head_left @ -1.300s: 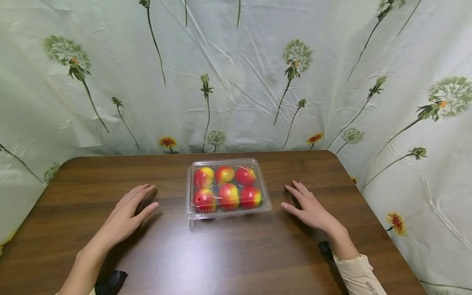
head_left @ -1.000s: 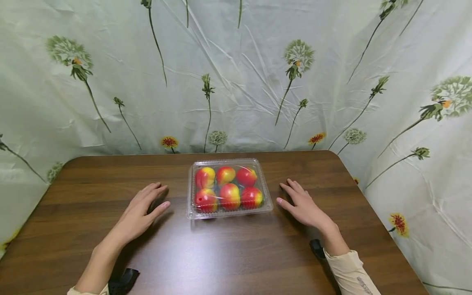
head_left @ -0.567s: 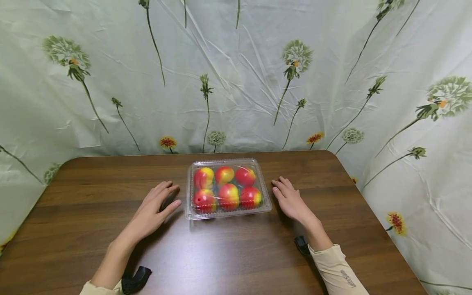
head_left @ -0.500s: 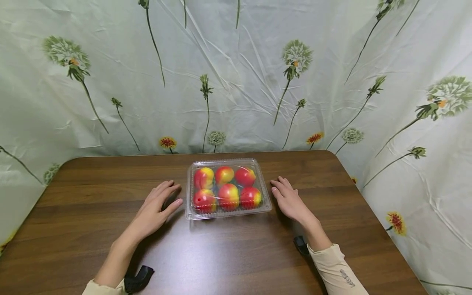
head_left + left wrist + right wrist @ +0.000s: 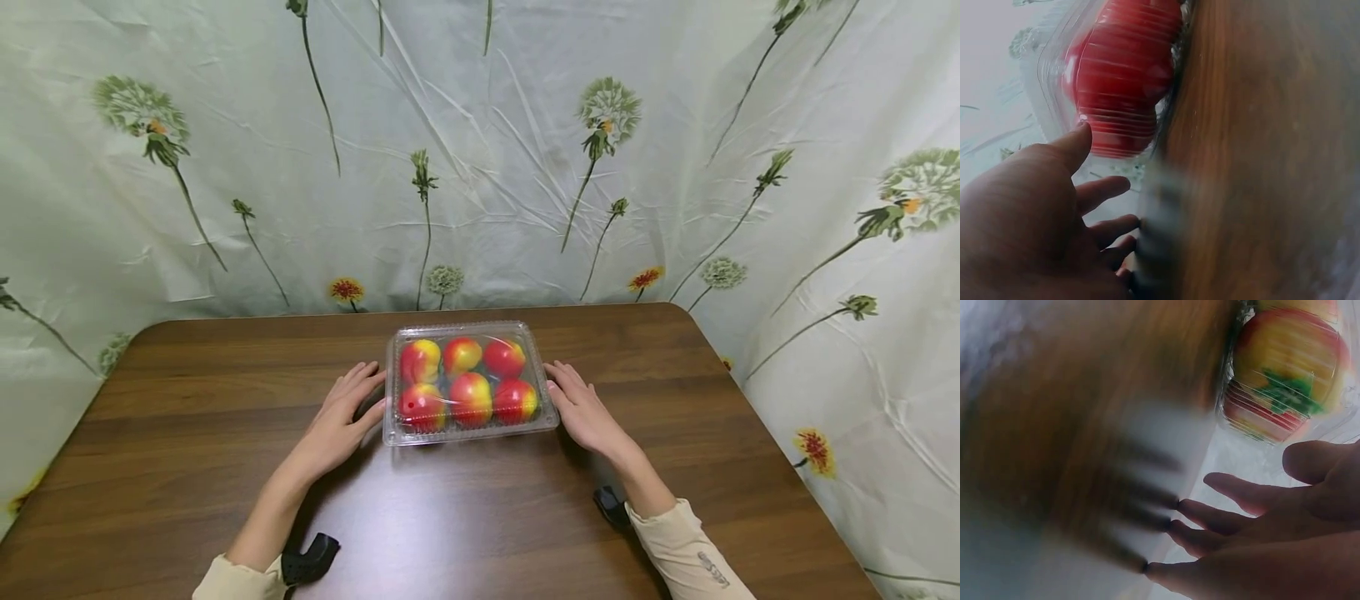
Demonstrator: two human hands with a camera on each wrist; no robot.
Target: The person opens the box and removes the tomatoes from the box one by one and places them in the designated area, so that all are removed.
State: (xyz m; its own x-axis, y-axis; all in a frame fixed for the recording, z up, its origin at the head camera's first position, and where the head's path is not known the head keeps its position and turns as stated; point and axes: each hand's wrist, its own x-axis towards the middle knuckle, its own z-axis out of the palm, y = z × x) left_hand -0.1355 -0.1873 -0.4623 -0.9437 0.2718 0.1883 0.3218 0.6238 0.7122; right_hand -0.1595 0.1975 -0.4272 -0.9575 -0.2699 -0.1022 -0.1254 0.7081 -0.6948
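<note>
In the head view, the clear box [image 5: 450, 437] of six fruits [image 5: 471, 398] sits closed on the table [image 5: 465, 517], with the left hand [image 5: 339, 427] at its left side and the right hand [image 5: 588, 417] at its right, so the reach looks all but done. In the left wrist view, the fingers spread loosely, contact with the box unclear. In the right wrist view, the fingers spread too, pinching nothing, so a firm hold seems left to take.

Six fruits [image 5: 471, 400] lie in the box [image 5: 450, 435] on the table [image 5: 450, 517], between the left hand [image 5: 337, 427] and the right hand [image 5: 587, 416]; behind is the cloth [image 5: 495, 108].
</note>
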